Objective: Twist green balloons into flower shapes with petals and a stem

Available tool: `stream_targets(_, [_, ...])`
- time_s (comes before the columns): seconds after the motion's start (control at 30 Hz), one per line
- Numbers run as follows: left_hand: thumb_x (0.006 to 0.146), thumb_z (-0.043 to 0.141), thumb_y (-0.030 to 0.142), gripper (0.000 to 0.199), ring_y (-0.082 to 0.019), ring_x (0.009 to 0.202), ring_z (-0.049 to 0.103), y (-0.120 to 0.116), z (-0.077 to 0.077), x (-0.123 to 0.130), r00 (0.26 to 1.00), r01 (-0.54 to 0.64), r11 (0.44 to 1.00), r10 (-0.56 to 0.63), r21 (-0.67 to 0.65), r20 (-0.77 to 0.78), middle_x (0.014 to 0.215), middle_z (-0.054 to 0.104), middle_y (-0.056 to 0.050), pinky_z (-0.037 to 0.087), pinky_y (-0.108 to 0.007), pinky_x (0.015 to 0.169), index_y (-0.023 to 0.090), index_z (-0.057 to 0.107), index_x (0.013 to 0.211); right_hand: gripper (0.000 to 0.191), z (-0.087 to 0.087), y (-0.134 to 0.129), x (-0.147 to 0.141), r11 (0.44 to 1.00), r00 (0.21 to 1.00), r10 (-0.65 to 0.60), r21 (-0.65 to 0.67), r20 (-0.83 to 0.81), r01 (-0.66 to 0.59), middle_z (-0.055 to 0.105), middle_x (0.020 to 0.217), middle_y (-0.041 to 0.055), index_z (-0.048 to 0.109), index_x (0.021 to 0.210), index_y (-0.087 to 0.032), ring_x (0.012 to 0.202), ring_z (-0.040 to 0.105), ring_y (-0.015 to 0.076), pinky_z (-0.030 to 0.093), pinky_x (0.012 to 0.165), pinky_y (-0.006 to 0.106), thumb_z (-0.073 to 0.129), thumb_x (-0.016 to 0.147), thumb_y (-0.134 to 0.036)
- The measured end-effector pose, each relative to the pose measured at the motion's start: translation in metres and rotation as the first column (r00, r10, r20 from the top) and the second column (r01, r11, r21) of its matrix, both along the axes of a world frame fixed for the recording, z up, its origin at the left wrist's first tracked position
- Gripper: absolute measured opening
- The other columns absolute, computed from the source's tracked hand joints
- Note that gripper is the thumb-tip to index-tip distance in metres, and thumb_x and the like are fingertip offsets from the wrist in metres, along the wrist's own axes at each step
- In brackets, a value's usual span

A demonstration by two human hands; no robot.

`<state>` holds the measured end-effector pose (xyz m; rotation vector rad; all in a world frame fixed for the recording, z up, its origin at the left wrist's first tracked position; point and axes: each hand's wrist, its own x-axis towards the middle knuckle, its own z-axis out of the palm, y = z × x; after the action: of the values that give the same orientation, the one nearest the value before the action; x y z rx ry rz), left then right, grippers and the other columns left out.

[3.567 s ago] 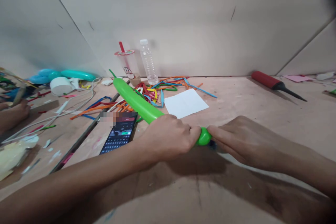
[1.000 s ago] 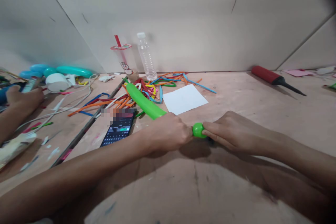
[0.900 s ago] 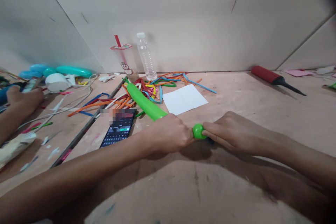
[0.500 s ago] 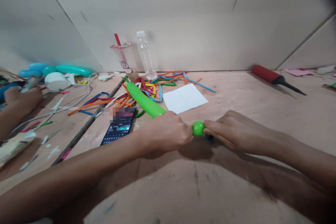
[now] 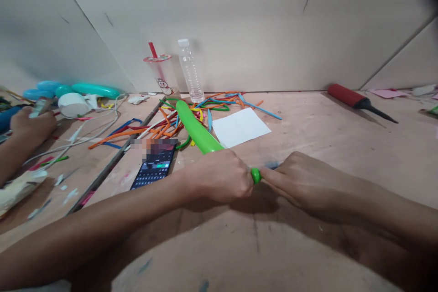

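Observation:
A long green balloon (image 5: 196,127) runs from the loose balloon pile down into my left hand (image 5: 226,175), whose fingers are wrapped round it. Between my two hands shows a small green bulge of the same balloon. My right hand (image 5: 294,178) pinches the balloon's end just right of that bulge; its fingertips are partly hidden. Both hands are low over the table, close together. Left of my left hand lies a phone (image 5: 153,166) with a lit screen, and beyond the hands a white sheet of paper (image 5: 241,127).
Uninflated balloons (image 5: 130,132) in many colours lie behind the phone. A cup with a straw (image 5: 160,75) and a clear bottle (image 5: 190,73) stand by the wall. A red hand pump (image 5: 349,96) lies right. Far left, another person's hand (image 5: 32,123) holds something near white cables (image 5: 92,132).
My hands have come closer together, and the green bulge between them looks smaller. The balloon's far end has swung slightly to the right.

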<state>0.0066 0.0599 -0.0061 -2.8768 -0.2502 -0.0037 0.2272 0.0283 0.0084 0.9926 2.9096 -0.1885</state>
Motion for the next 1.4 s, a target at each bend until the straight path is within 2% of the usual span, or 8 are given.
stream_targets(0.13, [0.083, 0.065, 0.017, 0.019, -0.02, 0.055, 0.066, -0.005, 0.001, 0.002, 0.999, -0.024, 0.998, 0.021, -0.055, -0.039, 0.062, 0.071, -0.008, 0.043, -0.03, 0.05, 0.016, 0.068, 0.065, 0.03, 0.002, -0.007, -0.003, 0.998, 0.999, -0.03, -0.062, -0.041, 0.028, 0.057, 0.056, -0.0023, 0.058, 0.08, -0.02, 0.043, 0.043, 0.0116, 0.018, 0.047, 0.032, 0.036, 0.096, -0.008])
stream_targets(0.4, [0.082, 0.068, 0.017, 0.016, -0.021, 0.047, 0.062, -0.02, 0.008, 0.005, 0.992, 0.027, 0.992, -0.042, -0.125, -0.12, 0.052, 0.065, -0.004, 0.036, -0.032, 0.041, 0.018, 0.072, 0.067, 0.039, 0.009, -0.012, -0.01, 0.972, 0.993, -0.078, -0.23, -0.092, 0.055, 0.048, 0.055, -0.004, 0.051, 0.067, -0.02, 0.047, 0.041, 0.0104, 0.02, 0.048, 0.03, 0.036, 0.103, -0.021])
stream_targets(0.6, [0.083, 0.068, 0.018, 0.016, -0.022, 0.052, 0.065, -0.025, 0.008, 0.007, 0.987, -0.023, 0.991, 0.001, -0.131, -0.161, 0.055, 0.068, -0.005, 0.038, -0.032, 0.042, 0.02, 0.072, 0.067, 0.036, 0.006, -0.01, -0.006, 0.983, 0.992, 0.028, -0.175, -0.126, -0.05, 0.05, 0.059, -0.0042, 0.059, 0.075, -0.02, 0.05, 0.036, 0.011, 0.02, 0.05, 0.03, 0.036, 0.103, -0.02])
stream_targets(0.77, [0.088, 0.062, 0.022, 0.019, -0.024, 0.055, 0.068, -0.025, 0.018, 0.004, 0.969, -0.23, 0.969, 0.221, -0.085, -0.106, 0.063, 0.071, -0.007, 0.043, -0.032, 0.047, 0.017, 0.069, 0.072, 0.037, 0.006, 0.0, 0.004, 0.997, 0.994, 0.074, 0.016, -0.085, -0.073, 0.066, 0.069, 0.0009, 0.066, 0.085, -0.02, 0.056, 0.053, 0.0148, 0.026, 0.055, 0.03, 0.035, 0.104, -0.024])
stream_targets(0.93, [0.091, 0.061, 0.039, 0.023, -0.031, 0.068, 0.072, -0.017, 0.039, -0.003, 0.869, -0.494, 0.868, 0.493, 0.059, 0.025, 0.077, 0.073, -0.01, 0.05, -0.037, 0.056, 0.016, 0.063, 0.092, 0.034, 0.015, 0.015, 0.011, 0.989, 0.996, -0.08, 0.117, -0.049, 0.085, 0.073, 0.081, 0.0053, 0.067, 0.094, -0.02, 0.068, 0.065, 0.0212, 0.034, 0.06, 0.029, 0.044, 0.103, -0.044])
stream_targets(1.03, [0.091, 0.061, 0.037, 0.021, -0.03, 0.075, 0.073, -0.012, 0.046, -0.007, 0.809, -0.587, 0.807, 0.586, 0.063, 0.034, 0.083, 0.073, -0.008, 0.051, -0.035, 0.059, 0.017, 0.059, 0.097, 0.029, 0.02, 0.021, 0.013, 0.978, 0.99, -0.109, 0.167, -0.093, 0.123, 0.074, 0.091, 0.006, 0.067, 0.1, -0.021, 0.077, 0.067, 0.0225, 0.039, 0.066, 0.03, 0.045, 0.102, -0.04])
stream_targets(1.23, [0.094, 0.055, 0.037, 0.021, -0.031, 0.081, 0.072, -0.008, 0.053, -0.012, 0.723, -0.691, 0.721, 0.691, 0.053, 0.023, 0.092, 0.073, -0.01, 0.05, -0.033, 0.06, 0.017, 0.055, 0.102, 0.038, 0.024, 0.028, 0.022, 0.95, 0.963, -0.203, 0.201, -0.175, 0.237, 0.074, 0.097, 0.0066, 0.067, 0.104, -0.022, 0.087, 0.068, 0.0253, 0.04, 0.068, 0.032, 0.042, 0.102, -0.05])
stream_targets(1.4, [0.095, 0.055, 0.039, 0.023, -0.032, 0.084, 0.072, -0.008, 0.058, -0.012, 0.735, -0.678, 0.735, 0.677, 0.027, 0.029, 0.095, 0.073, -0.01, 0.05, -0.035, 0.061, 0.017, 0.055, 0.103, 0.038, 0.025, 0.028, 0.023, 0.93, 0.943, -0.243, 0.222, -0.229, 0.294, 0.075, 0.1, 0.0064, 0.063, 0.111, -0.022, 0.086, 0.068, 0.0254, 0.039, 0.066, 0.031, 0.047, 0.1, -0.053])
